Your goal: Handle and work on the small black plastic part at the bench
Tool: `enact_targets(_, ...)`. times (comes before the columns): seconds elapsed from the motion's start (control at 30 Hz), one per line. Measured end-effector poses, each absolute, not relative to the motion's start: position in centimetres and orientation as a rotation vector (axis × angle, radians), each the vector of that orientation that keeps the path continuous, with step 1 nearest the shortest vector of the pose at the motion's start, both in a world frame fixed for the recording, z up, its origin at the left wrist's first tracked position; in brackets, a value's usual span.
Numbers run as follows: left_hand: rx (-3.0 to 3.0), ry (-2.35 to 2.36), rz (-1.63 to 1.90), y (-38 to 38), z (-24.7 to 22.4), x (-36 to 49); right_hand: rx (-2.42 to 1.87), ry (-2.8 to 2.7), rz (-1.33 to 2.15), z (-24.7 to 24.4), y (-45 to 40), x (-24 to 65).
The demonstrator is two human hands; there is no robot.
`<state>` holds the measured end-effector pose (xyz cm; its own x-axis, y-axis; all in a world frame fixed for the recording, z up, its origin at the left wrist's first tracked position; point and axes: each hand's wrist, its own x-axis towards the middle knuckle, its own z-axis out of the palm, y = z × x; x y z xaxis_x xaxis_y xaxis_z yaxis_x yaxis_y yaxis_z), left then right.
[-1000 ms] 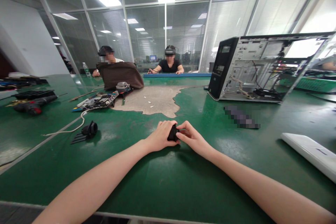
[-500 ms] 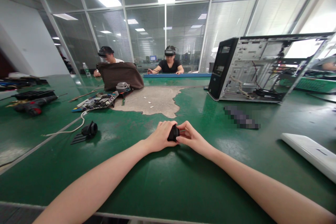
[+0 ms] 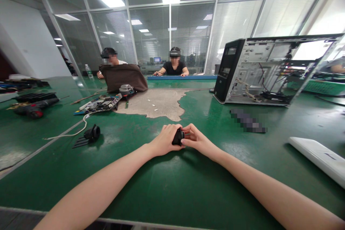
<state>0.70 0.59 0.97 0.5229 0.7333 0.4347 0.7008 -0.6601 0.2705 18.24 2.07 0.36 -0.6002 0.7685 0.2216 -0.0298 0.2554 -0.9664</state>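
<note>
Centrally, over the green surface (image 3: 167, 190), the left hand (image 3: 164, 140) has its fingers curled closed round a small black part (image 3: 177, 137), while the right hand (image 3: 198, 141), fingers bent and slightly apart, pinches its right end. Leftward lies a pronged black piece (image 3: 92, 133), with a white cable (image 3: 67, 136) and circuit board (image 3: 99, 105) beyond. Rightward are an open computer case (image 3: 229, 73) and white slab (image 3: 318, 156); a brown cover (image 3: 122, 78) partly hides 1 co-worker (image 3: 110, 56).

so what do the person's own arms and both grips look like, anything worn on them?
The left arm and right arm are bare, tapering toward slim wrists, with no sleeve showing. The left grip and right grip are ungloved; no watch or bracelet shows.
</note>
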Motion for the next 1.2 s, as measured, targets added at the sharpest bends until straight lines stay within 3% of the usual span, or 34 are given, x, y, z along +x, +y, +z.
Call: enact_targets(1.2,2.707,1.246,0.817,0.61,0.91,0.76,-0.721,-1.786,1.441,0.77,2.05,18.22)
